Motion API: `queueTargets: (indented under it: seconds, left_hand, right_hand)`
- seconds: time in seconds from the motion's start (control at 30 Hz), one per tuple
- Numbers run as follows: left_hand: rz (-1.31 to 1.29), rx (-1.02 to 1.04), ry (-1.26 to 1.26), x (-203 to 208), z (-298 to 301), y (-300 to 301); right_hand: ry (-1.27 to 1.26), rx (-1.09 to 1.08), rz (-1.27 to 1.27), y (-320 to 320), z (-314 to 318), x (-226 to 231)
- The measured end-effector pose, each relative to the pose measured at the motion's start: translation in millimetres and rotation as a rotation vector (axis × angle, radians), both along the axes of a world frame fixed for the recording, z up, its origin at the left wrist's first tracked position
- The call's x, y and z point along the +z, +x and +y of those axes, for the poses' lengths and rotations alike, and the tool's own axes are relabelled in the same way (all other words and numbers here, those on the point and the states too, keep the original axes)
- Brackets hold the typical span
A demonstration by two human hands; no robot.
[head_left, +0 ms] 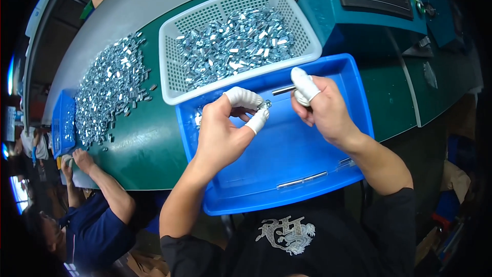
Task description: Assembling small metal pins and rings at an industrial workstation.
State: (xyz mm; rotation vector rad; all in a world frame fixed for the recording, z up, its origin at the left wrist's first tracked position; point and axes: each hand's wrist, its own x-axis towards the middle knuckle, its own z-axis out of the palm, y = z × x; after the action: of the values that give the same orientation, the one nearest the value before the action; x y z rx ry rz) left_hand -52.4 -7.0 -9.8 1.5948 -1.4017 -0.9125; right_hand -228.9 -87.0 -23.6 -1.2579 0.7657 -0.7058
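My left hand (pixel 218 136) pinches a small shiny metal part (pixel 267 104) between thumb and fingertips, above the blue tray (pixel 287 146). White cots cover the gripping fingers. To its right, my right hand (pixel 330 110), also wearing white cots, grips a thin dark metal rod (pixel 283 91) that points left toward that part; the two stay apart. On the tray's near side lie slim silver rods (pixel 302 180). A few small parts at the tray's left end are partly hidden behind my left hand.
Behind the tray, a white perforated basket (pixel 165 74) holds many small metal parts. A large heap of parts (pixel 110 79) covers the green table (pixel 148 151) at left, beside a small blue bin (pixel 64 123). A co-worker's hand (pixel 83 160) is there. A teal machine (pixel 353 20) stands at back right.
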Motion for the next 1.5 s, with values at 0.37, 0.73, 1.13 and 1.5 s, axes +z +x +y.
queueTargets:
  seconds: [0.37, 0.73, 1.13, 1.5]
  left_hand:
    - [0.138, -0.005, -0.193, -16, 1, -5]
    - [0.165, 0.019, -0.382, -24, -2, -8]
    - [-0.460, -0.158, -0.742, -11, -9, -9]
    - [-0.065, -0.086, -0.567, 4, -3, -16]
  right_hand:
    - [-0.119, 0.008, 0.051, 2, 4, -5]
    - [0.091, 0.158, 0.077, 2, 2, -2]
    - [0.542, 0.288, -0.083, 4, -2, 1]
    - [0.715, 0.497, -0.294, 2, -4, 3]
